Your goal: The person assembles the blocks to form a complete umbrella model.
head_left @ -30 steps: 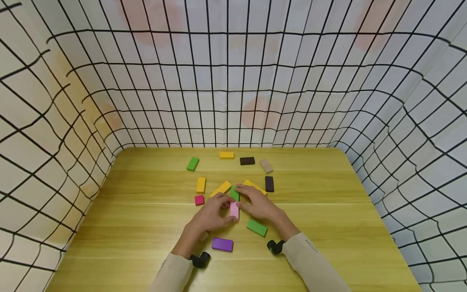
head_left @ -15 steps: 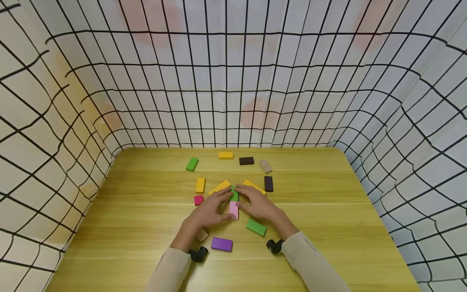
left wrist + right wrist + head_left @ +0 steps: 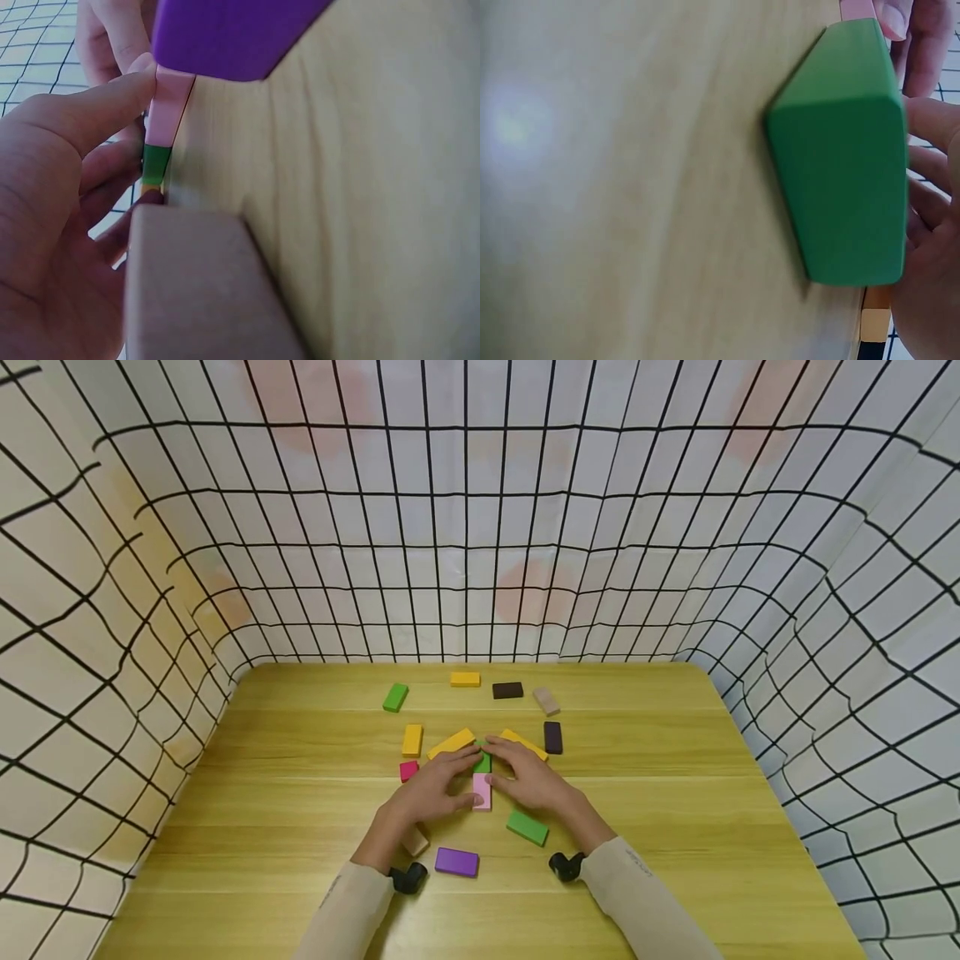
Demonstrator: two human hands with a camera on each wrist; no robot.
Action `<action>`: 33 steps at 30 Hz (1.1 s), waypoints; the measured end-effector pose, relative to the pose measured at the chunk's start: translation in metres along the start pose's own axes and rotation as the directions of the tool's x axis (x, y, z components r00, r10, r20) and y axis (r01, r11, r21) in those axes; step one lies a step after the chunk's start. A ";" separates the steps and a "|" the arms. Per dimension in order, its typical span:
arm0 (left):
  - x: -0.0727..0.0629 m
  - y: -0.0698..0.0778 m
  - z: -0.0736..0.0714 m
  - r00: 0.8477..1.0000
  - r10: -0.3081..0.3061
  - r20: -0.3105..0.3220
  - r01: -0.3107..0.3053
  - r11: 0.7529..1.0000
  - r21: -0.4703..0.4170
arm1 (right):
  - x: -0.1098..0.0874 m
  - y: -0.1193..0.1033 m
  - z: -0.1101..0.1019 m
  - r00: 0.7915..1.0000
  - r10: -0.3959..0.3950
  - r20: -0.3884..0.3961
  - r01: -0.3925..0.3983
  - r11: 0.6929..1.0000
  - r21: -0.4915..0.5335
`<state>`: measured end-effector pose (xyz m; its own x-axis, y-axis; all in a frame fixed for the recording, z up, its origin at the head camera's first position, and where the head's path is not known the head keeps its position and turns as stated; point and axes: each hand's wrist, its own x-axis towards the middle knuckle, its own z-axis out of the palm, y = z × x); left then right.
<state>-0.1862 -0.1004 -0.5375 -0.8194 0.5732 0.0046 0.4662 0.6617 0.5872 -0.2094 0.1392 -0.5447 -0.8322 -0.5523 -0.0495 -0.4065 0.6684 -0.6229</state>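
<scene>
In the head view, a pink block (image 3: 482, 798) and a green block (image 3: 483, 765) lie end to end in a line at the middle of the wooden table. From the left, my left hand (image 3: 429, 795) rests its thumb on the pink block and reaches its loosely extended fingers to the green one's far end. Opposite it, my right hand (image 3: 534, 778) has its fingertips by the green block's far end and its thumb at the pink block's edge. Two yellow blocks, one slanting left (image 3: 451, 743) and one slanting right (image 3: 527, 744), lie just beyond the fingertips.
Nearer me lie a purple block (image 3: 457, 862), a second green block (image 3: 527, 828) and a beige block (image 3: 416, 842) partly under the left wrist. A red block (image 3: 408, 771) sits beside the left hand. Several other blocks are scattered farther back, before a black wire grid (image 3: 465, 587).
My left fingers have straightened and moved from where the pink and green blocks meet to the green block's far end. The left thumb has shifted slightly forward. My right hand stays put.
</scene>
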 end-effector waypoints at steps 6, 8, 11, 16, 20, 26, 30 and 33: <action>0.001 0.001 0.000 1.000 -0.007 -0.005 0.007 1.000 0.006 | -0.003 0.001 -0.001 1.000 0.006 -0.010 -0.005 0.999 0.038; 0.001 0.001 0.000 1.000 -0.011 -0.004 0.011 1.000 0.003 | -0.005 0.000 -0.001 1.000 -0.002 -0.016 0.003 0.999 0.053; 0.002 0.000 0.001 1.000 -0.016 -0.001 0.016 1.000 -0.002 | -0.009 0.000 -0.001 0.999 -0.021 -0.031 0.022 0.998 0.063; 0.002 0.001 0.001 1.000 -0.024 0.001 0.024 1.000 -0.011 | -0.017 0.000 -0.003 0.999 -0.030 -0.032 0.032 0.997 0.069; 0.002 0.001 0.002 1.000 -0.022 -0.003 0.022 0.999 -0.023 | -0.027 0.003 -0.004 0.999 -0.036 -0.033 0.039 0.994 0.099; 0.003 -0.001 0.003 1.000 -0.021 -0.011 0.021 0.999 -0.036 | -0.046 0.010 -0.006 0.998 -0.020 -0.052 0.027 0.991 0.134; 0.003 -0.001 0.003 1.000 -0.030 -0.008 0.030 0.999 -0.037 | -0.058 0.014 -0.006 0.998 -0.035 -0.056 0.043 0.985 0.168; 0.003 -0.001 0.004 0.999 -0.032 -0.007 0.031 0.999 -0.039 | -0.068 0.015 -0.007 0.998 -0.038 -0.047 0.046 0.983 0.177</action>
<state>-0.1878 -0.0975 -0.5413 -0.8361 0.5485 -0.0080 0.4269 0.6597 0.6185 -0.1619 0.1900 -0.5456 -0.8330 -0.5531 0.0111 -0.3710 0.5437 -0.7528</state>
